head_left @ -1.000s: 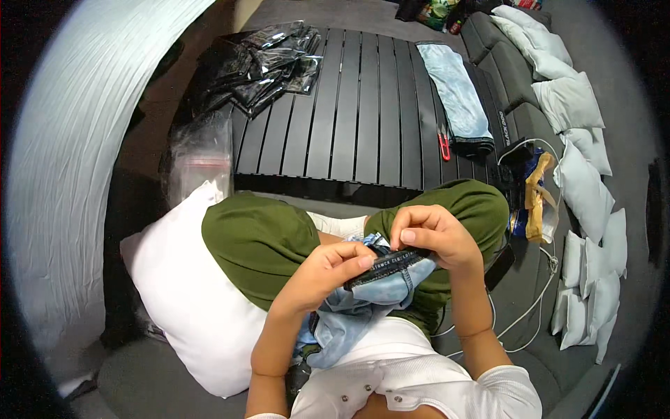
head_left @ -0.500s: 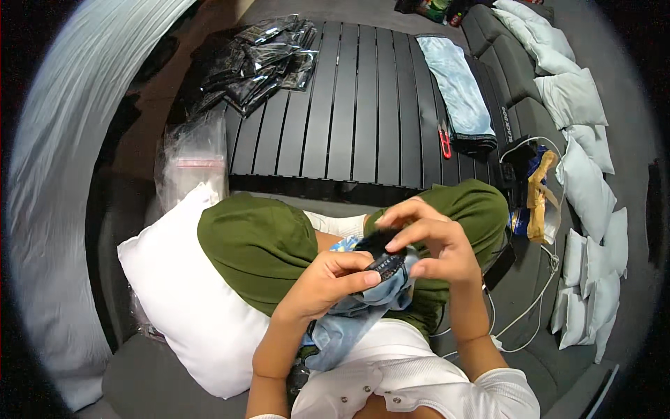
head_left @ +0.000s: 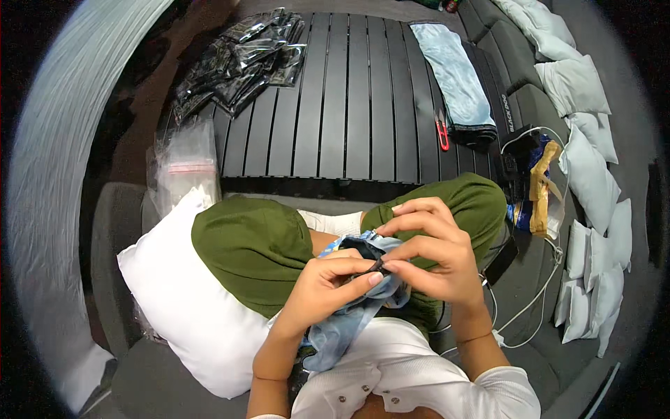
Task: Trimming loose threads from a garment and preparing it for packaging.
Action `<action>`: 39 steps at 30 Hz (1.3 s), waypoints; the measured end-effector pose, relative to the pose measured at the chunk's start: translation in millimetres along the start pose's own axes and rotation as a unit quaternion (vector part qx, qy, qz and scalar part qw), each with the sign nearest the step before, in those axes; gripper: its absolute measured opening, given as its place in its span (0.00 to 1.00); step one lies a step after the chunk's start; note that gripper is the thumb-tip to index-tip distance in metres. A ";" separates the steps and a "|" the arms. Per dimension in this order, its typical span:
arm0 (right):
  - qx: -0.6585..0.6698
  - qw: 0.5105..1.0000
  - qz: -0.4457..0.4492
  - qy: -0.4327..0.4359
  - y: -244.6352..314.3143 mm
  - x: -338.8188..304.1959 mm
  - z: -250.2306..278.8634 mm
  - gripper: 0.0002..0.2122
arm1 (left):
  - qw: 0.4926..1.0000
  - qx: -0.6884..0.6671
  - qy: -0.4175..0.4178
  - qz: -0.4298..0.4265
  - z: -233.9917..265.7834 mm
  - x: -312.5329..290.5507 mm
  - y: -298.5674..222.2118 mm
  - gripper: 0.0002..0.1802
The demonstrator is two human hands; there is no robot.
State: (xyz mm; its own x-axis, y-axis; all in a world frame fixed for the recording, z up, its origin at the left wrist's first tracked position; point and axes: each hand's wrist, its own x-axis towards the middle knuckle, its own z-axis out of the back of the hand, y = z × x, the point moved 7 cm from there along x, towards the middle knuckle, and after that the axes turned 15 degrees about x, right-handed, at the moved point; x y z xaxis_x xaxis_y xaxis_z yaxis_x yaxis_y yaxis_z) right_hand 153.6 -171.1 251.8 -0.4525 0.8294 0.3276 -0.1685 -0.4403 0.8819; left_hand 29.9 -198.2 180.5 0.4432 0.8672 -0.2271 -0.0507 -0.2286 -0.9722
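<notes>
A light blue cloth piece [head_left: 340, 334] with a dark edge band [head_left: 377, 266] lies bunched in my lap, over my crossed legs. My left hand [head_left: 317, 290] pinches the dark band between thumb and forefinger. Against the same spot, my right hand [head_left: 440, 262] presses its thumb and forefinger together on the band, its other fingers raised. A patch of blue and yellow print shows at the far side of the bundle. Whatever small detail lies between the fingertips is too small to make out.
Ahead stands a black slatted table [head_left: 335, 105]. On it lie dark items in clear bags [head_left: 241, 66], a folded light blue cloth [head_left: 453, 77] and red-handled thread snips [head_left: 442, 131]. Clear plastic bags [head_left: 185, 167] and a white pillow [head_left: 192, 300] are at left; white cables [head_left: 544, 293] and pale cushions [head_left: 586, 167] at right.
The dark band has been folded and drawn into a narrow pinch. My right thumb and forefinger have come down to meet my left fingertips on it.
</notes>
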 end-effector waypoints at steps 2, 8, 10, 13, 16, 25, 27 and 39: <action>0.016 1.000 -0.001 -0.013 -2.6 1.9 3.9 0.05 | 1.000 0.022 -0.012 0.000 0.8 0.8 -2.4 0.10; 0.062 0.996 -0.024 -0.051 -14.7 0.8 10.3 0.04 | 0.999 0.005 -0.029 0.043 5.2 2.1 7.4 0.08; 0.068 0.996 -0.030 -0.051 -19.2 0.1 10.8 0.04 | 0.999 0.000 -0.033 0.027 4.5 5.4 10.0 0.08; 0.077 0.995 -0.032 -0.048 -19.1 0.3 11.2 0.05 | 0.998 -0.006 -0.067 -0.018 4.0 9.1 4.1 0.07; 0.083 0.995 -0.033 -0.045 -24.1 0.0 11.0 0.05 | 0.992 -0.014 -0.099 -0.071 7.8 15.8 4.3 0.05; 0.096 0.993 -0.041 -0.047 -29.6 -1.0 18.6 0.05 | 0.989 -0.115 -0.056 -0.067 -2.5 24.1 7.2 0.05; 0.071 0.995 -0.032 -0.055 -33.8 1.0 27.6 0.06 | 0.990 -0.115 -0.079 -0.030 -1.6 22.4 10.0 0.07; -0.349 0.766 -0.505 -0.191 -277.0 -7.5 151.3 0.26 | 0.983 -0.156 -0.065 -0.078 -3.1 17.4 11.4 0.08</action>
State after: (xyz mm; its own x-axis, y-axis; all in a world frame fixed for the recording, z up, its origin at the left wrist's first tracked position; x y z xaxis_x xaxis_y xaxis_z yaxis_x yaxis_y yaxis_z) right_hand 336.1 -3.3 56.3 0.4851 0.8490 -0.2095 -0.7509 0.5273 0.3976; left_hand 39.8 -187.1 165.6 0.3055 0.9467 -0.1021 0.2943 -0.1959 -0.9354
